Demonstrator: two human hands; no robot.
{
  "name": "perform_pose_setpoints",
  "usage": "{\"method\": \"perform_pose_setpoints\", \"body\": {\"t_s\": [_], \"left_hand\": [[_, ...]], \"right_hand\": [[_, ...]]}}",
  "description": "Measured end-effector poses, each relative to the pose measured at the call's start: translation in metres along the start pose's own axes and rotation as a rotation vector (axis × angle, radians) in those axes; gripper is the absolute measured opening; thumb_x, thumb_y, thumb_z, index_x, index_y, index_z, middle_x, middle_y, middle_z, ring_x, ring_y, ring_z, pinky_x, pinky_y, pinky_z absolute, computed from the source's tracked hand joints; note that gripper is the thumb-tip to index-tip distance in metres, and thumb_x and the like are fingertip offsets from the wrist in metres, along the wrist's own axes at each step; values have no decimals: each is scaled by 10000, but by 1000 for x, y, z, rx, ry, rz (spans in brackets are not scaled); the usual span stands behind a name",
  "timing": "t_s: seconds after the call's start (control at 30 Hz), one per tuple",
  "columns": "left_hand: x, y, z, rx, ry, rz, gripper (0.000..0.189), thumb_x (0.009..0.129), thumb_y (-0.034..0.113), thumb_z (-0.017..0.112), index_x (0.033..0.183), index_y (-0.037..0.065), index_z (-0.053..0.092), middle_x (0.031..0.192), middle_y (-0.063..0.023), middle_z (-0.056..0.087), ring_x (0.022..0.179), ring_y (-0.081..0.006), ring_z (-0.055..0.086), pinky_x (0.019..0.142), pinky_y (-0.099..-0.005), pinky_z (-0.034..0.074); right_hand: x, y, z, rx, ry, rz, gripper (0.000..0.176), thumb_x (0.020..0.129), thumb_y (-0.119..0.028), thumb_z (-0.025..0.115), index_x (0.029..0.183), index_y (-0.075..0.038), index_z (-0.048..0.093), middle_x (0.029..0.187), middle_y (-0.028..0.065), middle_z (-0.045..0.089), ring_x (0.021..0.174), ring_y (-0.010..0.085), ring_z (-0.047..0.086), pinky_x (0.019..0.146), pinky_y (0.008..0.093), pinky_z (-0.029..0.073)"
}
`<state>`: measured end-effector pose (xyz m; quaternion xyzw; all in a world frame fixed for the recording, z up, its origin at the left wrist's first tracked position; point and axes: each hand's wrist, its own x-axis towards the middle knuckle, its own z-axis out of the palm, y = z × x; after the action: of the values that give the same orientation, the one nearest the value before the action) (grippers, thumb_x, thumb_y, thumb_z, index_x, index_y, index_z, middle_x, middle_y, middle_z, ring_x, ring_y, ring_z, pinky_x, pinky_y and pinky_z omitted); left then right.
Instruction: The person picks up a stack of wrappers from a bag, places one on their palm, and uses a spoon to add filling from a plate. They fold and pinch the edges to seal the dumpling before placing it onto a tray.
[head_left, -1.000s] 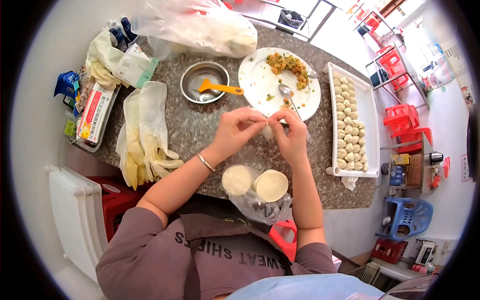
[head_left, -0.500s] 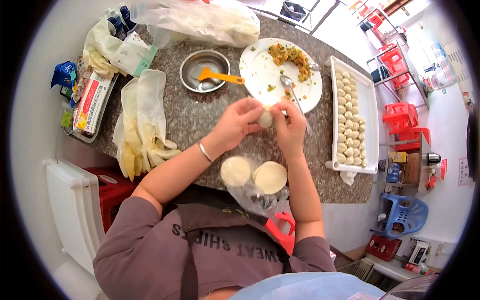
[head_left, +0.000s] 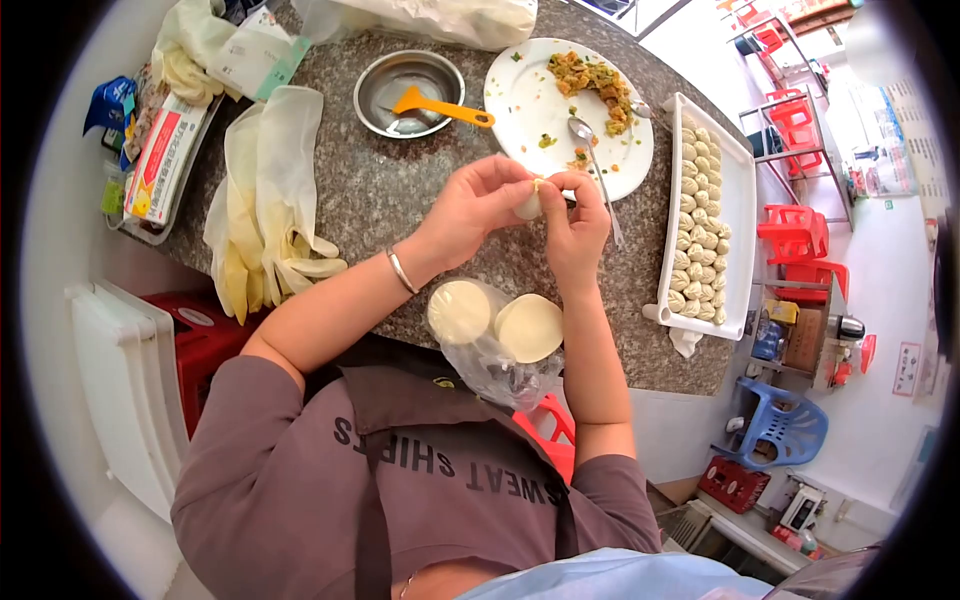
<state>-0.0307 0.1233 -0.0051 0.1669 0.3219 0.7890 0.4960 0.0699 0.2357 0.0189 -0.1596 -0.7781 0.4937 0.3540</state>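
Note:
A small dumpling (head_left: 528, 205) is held between both hands, above the speckled counter. My left hand (head_left: 478, 212), with a silver bangle at its wrist, wraps its fingers round the dumpling's left side. The fingertips of my right hand (head_left: 577, 222) pinch its top edge from the right. Just beyond the hands lies a white plate (head_left: 520, 100) with chopped filling (head_left: 590, 82) and a metal spoon (head_left: 592, 160). Nearer my body, two stacks of round wrappers (head_left: 460, 311) (head_left: 530, 328) rest on a clear plastic bag (head_left: 490, 370).
A white tray (head_left: 738, 230) with rows of pleated dumplings (head_left: 697, 220) stands at the right. A metal bowl (head_left: 375, 90) with an orange-handled tool (head_left: 440, 107) sits behind the hands. Pale gloves (head_left: 262, 190) and a boxed package (head_left: 168, 160) lie at the left.
The whole view has shifted, so the counter items appear higher in the frame. Both hands still hold the dumpling, and their fingertips are closer together at its top.

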Motion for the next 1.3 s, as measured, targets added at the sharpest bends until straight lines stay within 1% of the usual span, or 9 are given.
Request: {"method": "perform_pose_setpoints", "body": {"t_s": [0.07,0.17,0.33,0.63,0.87,1.03,1.1,1.17,1.3], "left_hand": [[-1,-1,0,5,4,44,131,947,133,603,1063,73,611,1049,-17,637,973,-112,627,857,-303,550],[-3,0,3,110,80,118,135,935,139,617,1041,56,605,970,-20,638,883,-82,617,732,-237,532],[-3,5,2,224,-68,40,185,954,160,593,1107,55,594,1074,-21,626,979,-90,610,838,-269,535],[2,12,-1,-92,-102,-202,283,1008,201,491,1221,21,537,1134,-91,633,1028,-210,660,866,-300,562],[1,13,-2,-155,-118,-265,318,1020,239,459,1236,16,527,1150,-102,633,1002,-223,673,843,-296,573],[-1,17,3,-71,-67,-256,371,1016,273,472,1304,38,478,1157,-100,632,981,-199,675,820,-283,569],[-3,16,6,8,-63,-228,397,1013,284,478,1328,44,455,1157,-101,631,982,-186,669,817,-285,566],[-2,12,10,89,-108,-218,424,1011,295,483,1353,49,433,1158,-102,630,983,-174,664,814,-287,563],[-8,12,20,218,-201,-235,443,991,287,527,1362,61,437,1165,-102,627,985,-157,645,835,-288,544]], "right_hand": [[0,-3,2,-10,-2,-5,83,849,-54,660,836,5,603,824,79,609,757,175,576,714,276,456],[-1,-5,2,-109,-15,-29,90,852,-61,660,831,7,606,830,79,613,759,170,573,715,272,454],[-2,5,-4,26,1,88,79,867,-60,654,868,3,606,835,51,613,784,141,565,726,269,448],[9,-12,-18,319,-8,282,78,902,-31,638,954,26,651,941,16,640,869,76,566,788,218,442],[8,18,-31,327,-113,143,79,874,-15,671,941,23,684,943,26,641,886,92,577,785,222,449],[12,-3,-31,335,-164,160,383,758,-20,746,1124,16,637,960,50,649,899,145,599,832,282,475],[16,-22,-37,-125,-339,0,553,691,-50,780,1206,18,591,1001,67,655,936,176,610,873,322,478],[16,-37,-41,-201,-463,-4,442,690,-92,790,1099,-11,644,1035,104,664,964,220,624,885,336,477],[26,-44,-83,-336,-308,53,321,745,-137,770,1045,-63,681,1009,83,674,953,211,632,851,355,497]]}}
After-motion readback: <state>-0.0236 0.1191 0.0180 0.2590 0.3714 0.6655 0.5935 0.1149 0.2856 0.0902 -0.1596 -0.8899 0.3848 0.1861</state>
